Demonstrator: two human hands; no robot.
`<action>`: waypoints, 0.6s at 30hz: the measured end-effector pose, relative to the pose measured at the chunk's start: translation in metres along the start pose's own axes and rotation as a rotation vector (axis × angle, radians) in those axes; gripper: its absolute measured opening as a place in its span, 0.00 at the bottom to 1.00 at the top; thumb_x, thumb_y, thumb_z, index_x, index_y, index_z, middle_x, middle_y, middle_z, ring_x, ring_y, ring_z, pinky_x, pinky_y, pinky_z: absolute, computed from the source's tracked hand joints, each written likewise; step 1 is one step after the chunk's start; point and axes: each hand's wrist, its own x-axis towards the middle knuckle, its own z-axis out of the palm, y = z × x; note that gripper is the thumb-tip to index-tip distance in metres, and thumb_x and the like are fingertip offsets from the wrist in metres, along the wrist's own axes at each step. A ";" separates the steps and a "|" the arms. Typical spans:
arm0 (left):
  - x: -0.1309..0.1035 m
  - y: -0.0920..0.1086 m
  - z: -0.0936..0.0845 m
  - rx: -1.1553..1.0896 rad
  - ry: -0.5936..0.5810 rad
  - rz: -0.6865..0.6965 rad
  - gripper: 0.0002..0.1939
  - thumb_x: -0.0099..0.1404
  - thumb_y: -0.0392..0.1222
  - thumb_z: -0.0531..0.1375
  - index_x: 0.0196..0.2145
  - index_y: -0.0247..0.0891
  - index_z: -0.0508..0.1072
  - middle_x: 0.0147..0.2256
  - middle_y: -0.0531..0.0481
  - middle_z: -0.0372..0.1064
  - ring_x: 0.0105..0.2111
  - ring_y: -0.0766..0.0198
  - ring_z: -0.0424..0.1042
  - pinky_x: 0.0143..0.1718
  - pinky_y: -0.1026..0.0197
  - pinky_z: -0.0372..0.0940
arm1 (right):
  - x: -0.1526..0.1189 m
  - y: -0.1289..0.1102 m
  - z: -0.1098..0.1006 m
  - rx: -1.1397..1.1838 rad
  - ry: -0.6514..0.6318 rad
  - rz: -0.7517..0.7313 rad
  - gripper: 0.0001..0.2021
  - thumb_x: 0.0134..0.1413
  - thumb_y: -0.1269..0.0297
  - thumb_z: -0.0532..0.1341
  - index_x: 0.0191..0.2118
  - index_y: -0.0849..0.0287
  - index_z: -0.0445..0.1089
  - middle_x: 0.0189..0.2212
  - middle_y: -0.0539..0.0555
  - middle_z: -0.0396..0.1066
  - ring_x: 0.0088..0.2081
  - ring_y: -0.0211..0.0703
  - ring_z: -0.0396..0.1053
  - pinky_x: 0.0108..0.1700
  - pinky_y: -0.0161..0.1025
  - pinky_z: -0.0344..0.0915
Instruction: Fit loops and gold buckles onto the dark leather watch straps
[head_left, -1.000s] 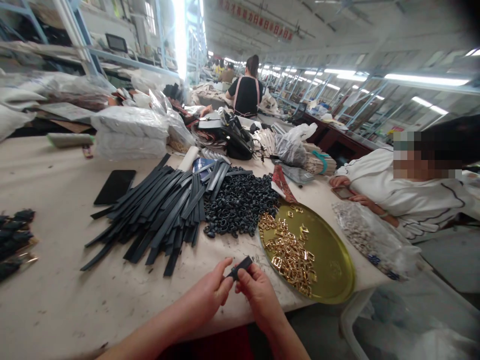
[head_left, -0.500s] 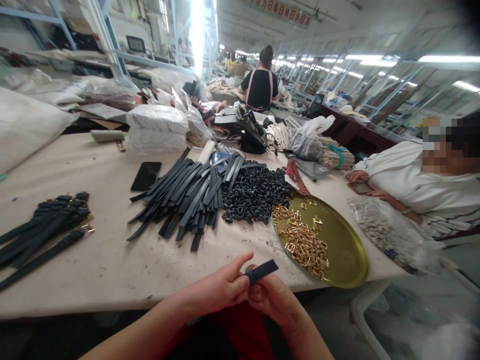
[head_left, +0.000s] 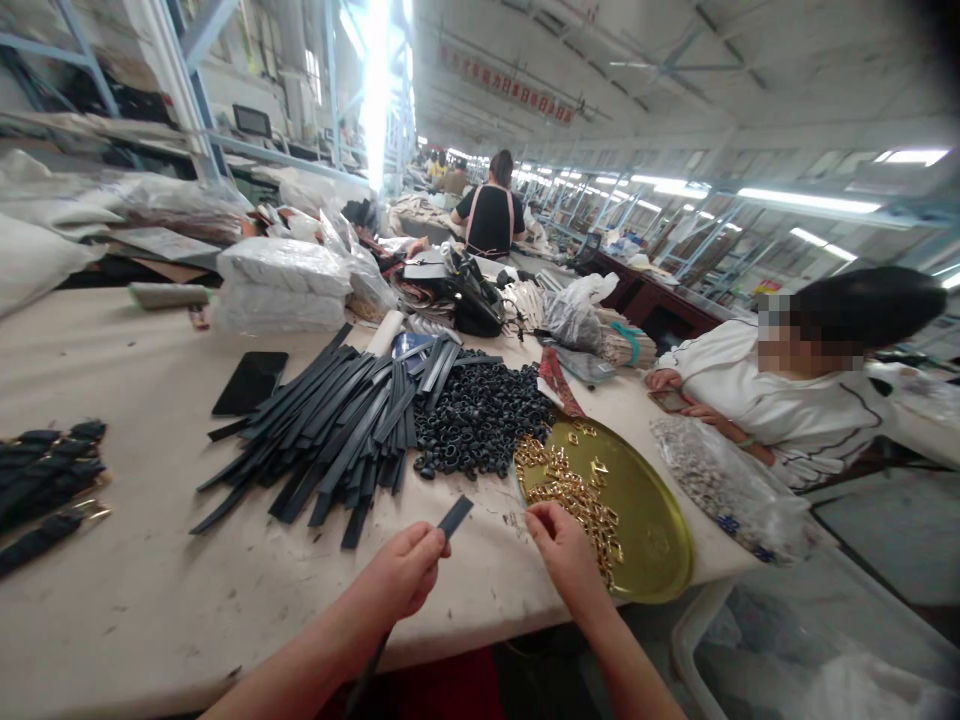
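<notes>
My left hand (head_left: pixel 409 575) is closed around a dark leather strap (head_left: pixel 456 516). One end of it sticks up past the thumb, and the tail hangs below the table edge. At the left rim of the gold tray (head_left: pixel 671 550), my right hand (head_left: pixel 564 552) has its fingertips pinched together; whatever is in them, if anything, is too small to make out. Gold metal buckles (head_left: pixel 577 490) lie heaped in the tray beside that hand. Beyond my hands sit a pile of small black loops (head_left: pixel 484 415) and a fanned stack of dark straps (head_left: pixel 330 430).
Straps with buckles fitted (head_left: pixel 56 480) lie at the far left. A black phone (head_left: pixel 251 383) rests behind the strap stack. Wrapped packages (head_left: pixel 281 285) and bags crowd the back. At the right, a co-worker in white (head_left: pixel 720 375) sits by a plastic bag of pieces (head_left: pixel 720 480).
My hands have come apart: the left moved left with the strap, the right went to the tray's edge. The loop seen around the strap is now out of sight. The view has shifted right.
</notes>
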 end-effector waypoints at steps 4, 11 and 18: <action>0.012 0.050 -0.006 -0.374 0.154 0.262 0.10 0.58 0.46 0.50 0.28 0.36 0.60 0.15 0.64 0.42 0.13 0.77 0.37 0.13 0.72 0.36 | 0.049 0.015 -0.025 -0.457 0.039 -0.075 0.03 0.48 0.70 0.56 0.28 0.59 0.66 0.31 0.55 0.66 0.33 0.45 0.64 0.37 0.39 0.57; 0.031 0.026 0.022 0.056 -0.181 0.041 0.14 0.56 0.52 0.51 0.28 0.37 0.59 0.10 0.65 0.45 0.10 0.76 0.41 0.11 0.70 0.36 | 0.073 0.028 -0.014 -0.888 -0.045 -0.135 0.07 0.51 0.74 0.53 0.26 0.61 0.66 0.29 0.59 0.67 0.34 0.47 0.66 0.34 0.38 0.56; 0.032 0.001 0.035 0.122 -0.217 0.014 0.14 0.57 0.52 0.49 0.28 0.38 0.58 0.09 0.66 0.44 0.09 0.76 0.41 0.12 0.69 0.36 | 0.078 0.027 -0.007 -0.934 -0.047 -0.090 0.08 0.51 0.78 0.51 0.29 0.64 0.67 0.32 0.61 0.69 0.35 0.47 0.67 0.34 0.37 0.57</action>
